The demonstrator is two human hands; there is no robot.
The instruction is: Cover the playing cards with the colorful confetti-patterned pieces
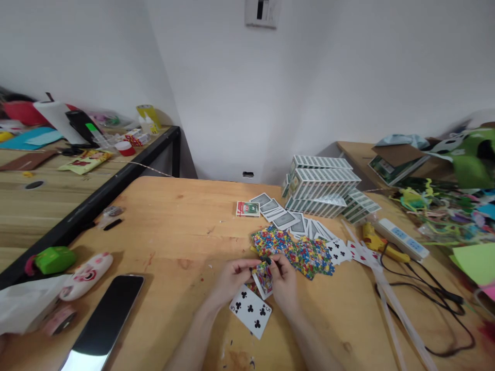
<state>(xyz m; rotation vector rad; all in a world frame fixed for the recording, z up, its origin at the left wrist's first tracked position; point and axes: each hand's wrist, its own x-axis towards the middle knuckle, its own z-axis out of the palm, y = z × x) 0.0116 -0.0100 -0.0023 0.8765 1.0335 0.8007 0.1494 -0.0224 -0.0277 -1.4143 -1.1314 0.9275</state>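
Observation:
Between my two hands is a face card [263,281], tilted, with a small dark thing at its top edge. My left hand [232,281] pinches near the card's upper left. On the other side, my right hand [283,281] has its fingers closed at the card's upper right. Just below lies a five of clubs [250,309], face up on the wooden table [174,232]. Beyond my hands spread colourful patterned pieces [273,241], with face-down cards [285,220] fanned behind them. A red and green card box [248,208] rests at their left.
Stacked card boxes [323,183] stand at the back right. A yellow glue gun [382,245], power strip [402,238], cables and clear glue sticks lie right. A phone [106,319], a white decorated case [87,276] and a green item [55,260] are at left.

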